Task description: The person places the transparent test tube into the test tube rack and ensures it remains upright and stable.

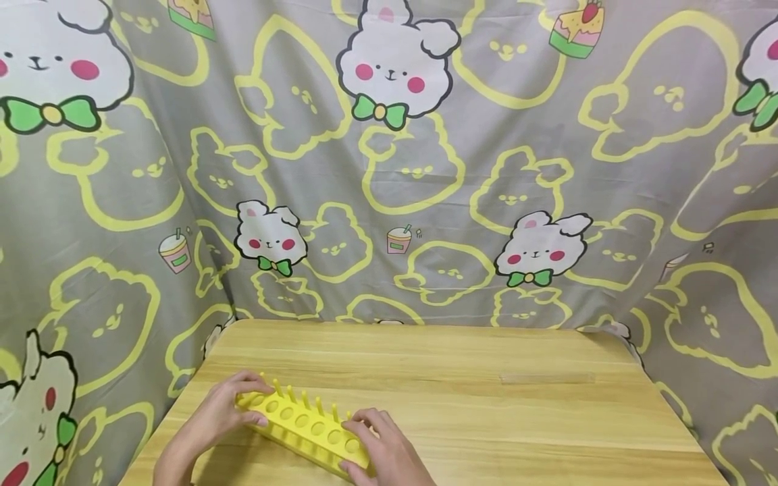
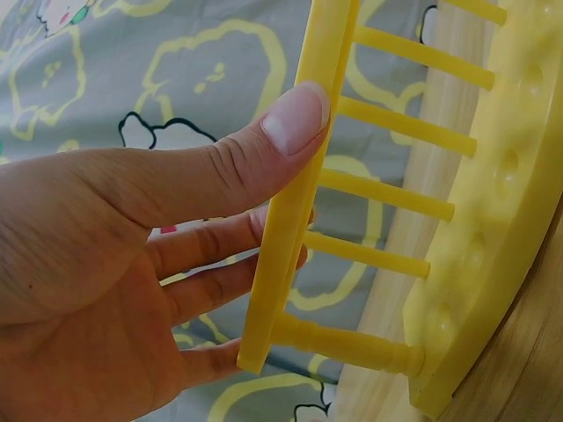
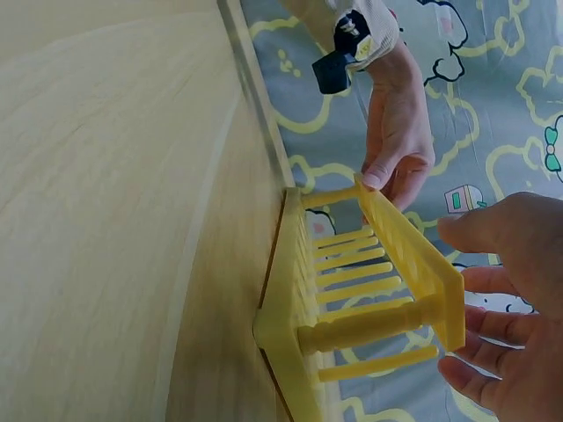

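Overall, a patterned grey curtain (image 1: 428, 233) encloses your worktop (image 1: 516, 432). Left of centre, at its near part, is the yellow rack (image 1: 308, 433), set obliquely between your hands. Your left hand (image 1: 227, 408) grips its far end, thumb on the top plate. Your right hand (image 1: 389, 449) is loosely spread at the nearer end, thumb clear of the plate; fingertip contact cannot be confirmed. Pegs (image 1: 306, 399) line the rack's far side.
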`<state>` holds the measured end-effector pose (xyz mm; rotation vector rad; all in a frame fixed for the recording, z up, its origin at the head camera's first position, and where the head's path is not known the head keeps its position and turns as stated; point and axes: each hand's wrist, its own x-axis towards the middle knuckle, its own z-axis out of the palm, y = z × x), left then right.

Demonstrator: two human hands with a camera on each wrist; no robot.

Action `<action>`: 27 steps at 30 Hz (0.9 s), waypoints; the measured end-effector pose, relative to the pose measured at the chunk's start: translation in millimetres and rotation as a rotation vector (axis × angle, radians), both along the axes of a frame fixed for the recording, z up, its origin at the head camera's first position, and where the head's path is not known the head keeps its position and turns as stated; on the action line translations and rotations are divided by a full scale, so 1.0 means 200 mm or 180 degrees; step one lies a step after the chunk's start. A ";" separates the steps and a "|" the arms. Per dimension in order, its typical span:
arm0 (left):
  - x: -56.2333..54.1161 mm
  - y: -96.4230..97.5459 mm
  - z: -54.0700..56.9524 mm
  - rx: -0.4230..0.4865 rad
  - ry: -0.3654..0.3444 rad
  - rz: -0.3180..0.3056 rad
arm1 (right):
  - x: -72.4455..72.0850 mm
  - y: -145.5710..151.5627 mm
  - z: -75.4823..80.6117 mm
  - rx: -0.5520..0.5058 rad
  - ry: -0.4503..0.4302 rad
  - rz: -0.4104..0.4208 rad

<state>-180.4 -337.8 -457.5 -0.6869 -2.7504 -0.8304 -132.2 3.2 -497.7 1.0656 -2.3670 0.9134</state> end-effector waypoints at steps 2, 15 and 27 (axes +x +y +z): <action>0.00 0.00 0.00 -0.0002 0.0030 -0.0015 | 0.01 -0.01 0.01 0.0047 -0.0188 0.0008; 0.00 -0.01 -0.01 0.0027 0.0010 -0.0045 | 0.00 -0.02 0.01 0.0265 -0.0322 -0.0109; 0.01 -0.02 0.00 0.0144 -0.0185 -0.0099 | -0.01 -0.01 -0.01 0.0223 -0.0020 0.0016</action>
